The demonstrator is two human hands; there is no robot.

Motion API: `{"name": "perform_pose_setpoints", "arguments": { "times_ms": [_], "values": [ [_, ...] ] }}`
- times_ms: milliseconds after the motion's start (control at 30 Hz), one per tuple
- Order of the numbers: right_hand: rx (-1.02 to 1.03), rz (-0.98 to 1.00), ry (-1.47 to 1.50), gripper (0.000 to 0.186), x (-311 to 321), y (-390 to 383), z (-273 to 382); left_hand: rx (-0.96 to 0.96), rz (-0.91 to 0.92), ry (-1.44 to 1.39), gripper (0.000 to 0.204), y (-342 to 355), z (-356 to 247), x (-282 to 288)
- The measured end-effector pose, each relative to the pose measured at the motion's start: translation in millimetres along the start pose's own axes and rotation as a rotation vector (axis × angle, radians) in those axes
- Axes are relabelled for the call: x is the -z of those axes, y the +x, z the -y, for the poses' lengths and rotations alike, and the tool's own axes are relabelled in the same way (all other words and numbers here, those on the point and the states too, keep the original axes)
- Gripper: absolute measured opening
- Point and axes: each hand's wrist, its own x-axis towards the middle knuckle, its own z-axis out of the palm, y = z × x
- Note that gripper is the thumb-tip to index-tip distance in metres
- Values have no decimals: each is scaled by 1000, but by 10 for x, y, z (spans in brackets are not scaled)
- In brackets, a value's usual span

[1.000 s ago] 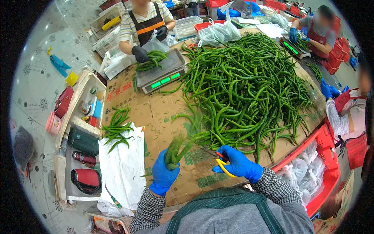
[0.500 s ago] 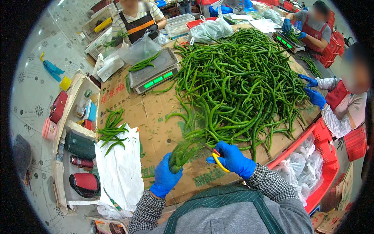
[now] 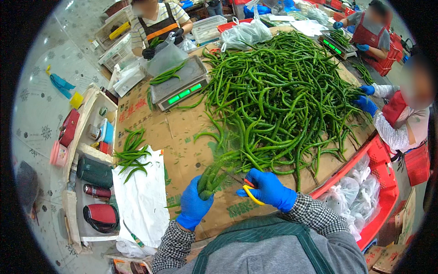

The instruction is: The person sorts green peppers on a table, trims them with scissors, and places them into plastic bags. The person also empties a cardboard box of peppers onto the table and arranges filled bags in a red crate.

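Note:
My left hand (image 3: 195,203), in a blue glove, is closed around a bunch of long green chili peppers (image 3: 211,179). My right hand (image 3: 269,189), also gloved in blue, grips scissors (image 3: 253,195) with yellow and red handles. Their thin blades point left toward the bunch, and the tips are hard to make out. Just beyond my hands, a large heap of green chili peppers (image 3: 278,96) covers much of the cardboard-topped table (image 3: 182,141). To the left, a smaller bunch of peppers (image 3: 132,150) lies partly over a white sheet (image 3: 141,196).
A scale (image 3: 180,84) with a few peppers stands beyond the cardboard. Along the left edge, a tray (image 3: 84,155) holds a red case and bottles. At the right, a red crate (image 3: 381,182) contains bagged goods. Three co-workers stand around the table.
My right hand and the scissors have shifted slightly left and down. My left hand keeps its hold on the peppers. At upper right, a co-worker's hands have moved apart beside a scale.

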Motion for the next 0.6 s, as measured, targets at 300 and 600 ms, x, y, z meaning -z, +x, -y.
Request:
{"name": "perform_pose_setpoints", "arguments": {
  "times_ms": [300, 600],
  "values": [
    [18, 47, 63, 49, -99, 23, 10, 15, 11, 34, 46, 35, 29, -24],
    [153, 36, -31, 43, -78, -25, 187, 45, -7, 14, 47, 82, 101, -22]
  ]
}}
